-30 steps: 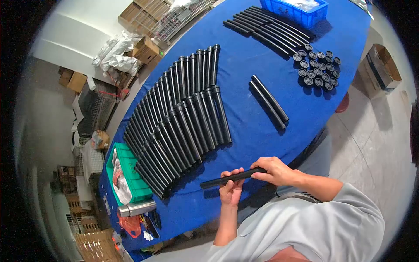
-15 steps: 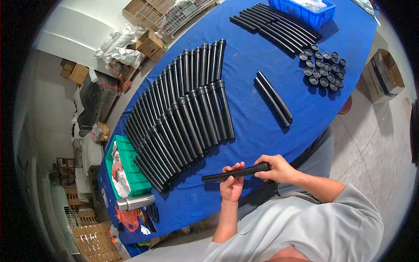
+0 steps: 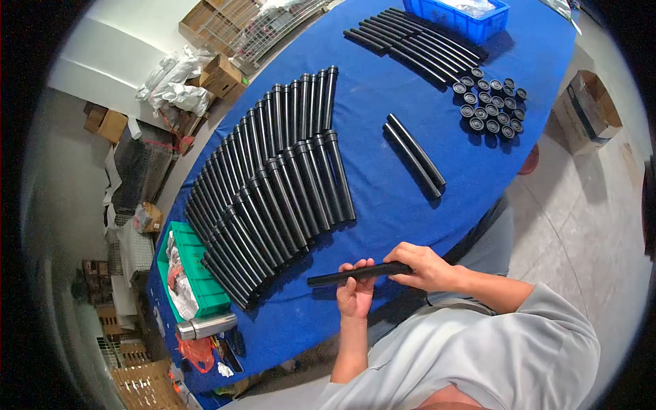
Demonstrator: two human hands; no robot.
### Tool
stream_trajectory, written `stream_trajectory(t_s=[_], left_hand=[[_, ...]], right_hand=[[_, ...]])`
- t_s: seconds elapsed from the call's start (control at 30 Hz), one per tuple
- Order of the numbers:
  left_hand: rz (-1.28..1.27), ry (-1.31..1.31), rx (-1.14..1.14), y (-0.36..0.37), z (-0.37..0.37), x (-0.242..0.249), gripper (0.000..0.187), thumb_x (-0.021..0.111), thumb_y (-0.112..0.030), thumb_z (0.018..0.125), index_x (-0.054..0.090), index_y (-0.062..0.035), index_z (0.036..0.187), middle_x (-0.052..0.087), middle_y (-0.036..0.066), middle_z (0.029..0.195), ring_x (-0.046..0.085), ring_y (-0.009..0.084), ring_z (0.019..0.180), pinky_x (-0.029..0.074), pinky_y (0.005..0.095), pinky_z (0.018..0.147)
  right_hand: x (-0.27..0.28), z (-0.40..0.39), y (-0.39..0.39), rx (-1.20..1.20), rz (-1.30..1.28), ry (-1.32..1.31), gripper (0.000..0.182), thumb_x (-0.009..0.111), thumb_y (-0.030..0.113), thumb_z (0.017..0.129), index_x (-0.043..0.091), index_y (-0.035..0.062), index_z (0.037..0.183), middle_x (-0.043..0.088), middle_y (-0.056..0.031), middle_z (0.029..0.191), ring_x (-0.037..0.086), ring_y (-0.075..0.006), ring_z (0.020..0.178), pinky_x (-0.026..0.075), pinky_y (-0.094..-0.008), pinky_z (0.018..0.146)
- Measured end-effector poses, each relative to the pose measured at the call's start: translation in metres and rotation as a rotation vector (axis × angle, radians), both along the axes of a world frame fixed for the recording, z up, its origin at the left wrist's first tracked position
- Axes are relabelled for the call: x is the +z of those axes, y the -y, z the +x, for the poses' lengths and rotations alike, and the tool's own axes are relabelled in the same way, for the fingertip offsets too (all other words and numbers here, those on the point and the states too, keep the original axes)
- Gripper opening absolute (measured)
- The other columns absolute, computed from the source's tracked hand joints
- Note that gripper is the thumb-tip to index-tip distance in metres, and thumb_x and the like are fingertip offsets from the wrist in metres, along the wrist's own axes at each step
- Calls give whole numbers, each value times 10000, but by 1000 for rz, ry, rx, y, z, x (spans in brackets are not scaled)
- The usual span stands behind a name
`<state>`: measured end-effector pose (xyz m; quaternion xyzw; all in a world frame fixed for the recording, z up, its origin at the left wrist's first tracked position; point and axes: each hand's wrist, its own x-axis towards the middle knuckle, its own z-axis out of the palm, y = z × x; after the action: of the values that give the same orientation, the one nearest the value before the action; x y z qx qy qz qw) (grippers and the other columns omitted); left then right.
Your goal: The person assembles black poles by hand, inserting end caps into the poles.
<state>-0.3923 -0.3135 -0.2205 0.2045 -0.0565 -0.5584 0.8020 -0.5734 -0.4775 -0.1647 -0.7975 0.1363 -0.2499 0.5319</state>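
Observation:
A black plastic tube is held between my two hands over the near edge of the blue-covered table. My left hand, palm up, has its fingers and thumb around the tube's middle. Around its right end my right hand is closed, hiding most of that end. Two loose black tubes lie side by side beyond my hands. To the left, many capped black tubes lie in two overlapping rows. Round black caps form a cluster at the far right of the table.
Uncapped black tubes lie at the back beside a blue crate. A green crate and a metal flask stand at the left edge, near a red plastic bag. On the floor at right is a cardboard box.
The view has shifted slightly. My right hand has slid further over the tube's right end, covering the collar that showed before. My left hand keeps its hold.

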Motion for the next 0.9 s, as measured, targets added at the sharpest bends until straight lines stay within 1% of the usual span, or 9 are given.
stream_trajectory(t_s=[0.17,0.3,0.4,0.43,0.57,0.67,0.73,0.8,0.9], left_hand=[[9,64,-13,2,-4,6,358,706,-60,945,592,-61,1284,639,209,1355,537,399,1360,446,555,1157],[-6,34,-27,0,-1,2,345,691,-74,962,586,-51,1290,636,226,1352,547,405,1347,456,548,1151],[-31,16,-23,-2,-1,2,336,673,-91,980,580,-48,1300,634,232,1350,551,406,1342,469,545,1140],[-19,32,-24,-2,-2,2,331,668,-95,985,579,-47,1300,635,232,1348,549,406,1344,471,544,1139],[-3,51,-27,2,-1,1,314,653,-112,999,575,-42,1296,634,232,1347,545,408,1347,475,542,1137],[-14,57,-31,2,-1,1,310,646,-124,1006,571,-36,1294,627,238,1355,543,413,1347,477,541,1137],[-3,68,-32,1,-2,3,311,642,-130,1010,568,-31,1296,622,242,1360,542,416,1347,481,540,1134],[22,79,-33,3,-3,6,314,638,-135,1013,563,-27,1299,618,246,1364,540,418,1348,487,539,1129],[16,54,-32,2,0,2,320,637,-141,1014,560,-25,1303,617,251,1363,542,419,1346,490,541,1126]], right_hand=[[7,-4,4,39,121,-106,365,761,118,864,604,15,1177,629,-175,1005,663,-380,901,549,-451,775],[4,-1,-8,-34,-103,69,310,766,169,880,642,4,1111,656,-187,939,672,-369,877,551,-426,720],[25,-6,-1,42,299,-165,317,739,113,890,618,23,1169,626,-169,978,668,-369,883,561,-447,712],[37,-4,8,158,560,-417,393,755,125,880,598,29,1227,624,-177,1025,671,-370,911,564,-452,736],[-7,-5,-6,28,-232,5,471,814,220,842,621,45,1233,661,-217,1025,684,-351,959,562,-420,756],[7,-6,-7,-32,42,-28,454,805,206,850,620,44,1232,658,-212,1022,682,-356,951,560,-427,750],[25,-6,5,135,677,-402,457,803,241,863,622,28,1224,675,-205,1007,699,-336,939,554,-422,740],[7,-4,-3,-49,-117,6,383,790,259,886,654,26,1158,707,-185,888,723,-327,804,557,-403,692],[-2,0,-8,-89,-319,115,350,785,201,900,644,-2,1146,682,-125,809,713,-210,749,553,-334,628]])
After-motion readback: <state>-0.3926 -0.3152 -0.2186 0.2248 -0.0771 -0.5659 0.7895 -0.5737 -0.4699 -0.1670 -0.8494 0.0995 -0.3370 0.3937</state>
